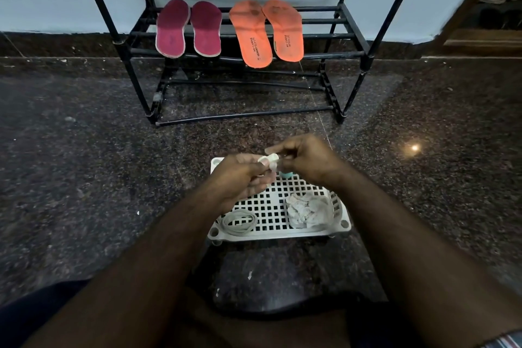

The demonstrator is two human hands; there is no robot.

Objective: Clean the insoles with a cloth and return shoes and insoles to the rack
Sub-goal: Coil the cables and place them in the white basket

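Observation:
Two maroon insoles [187,28] and two orange insoles [267,32] lie side by side on a shelf of the black metal shoe rack [367,45]. Over a white perforated plastic tray [278,230] on the floor, my left hand [243,175] and my right hand [306,158] both pinch a small white wad [269,160], maybe a bit of cloth or paper. A crumpled grey-white cloth [309,210] lies in the tray's right part. No shoes are in view.
A coiled white lace or cord [240,222] lies in the tray's left corner. A small teal object [288,175] peeks out under my right hand. Dark speckled granite floor [84,164] surrounds the tray. A wooden doorway [485,22] stands at the far right.

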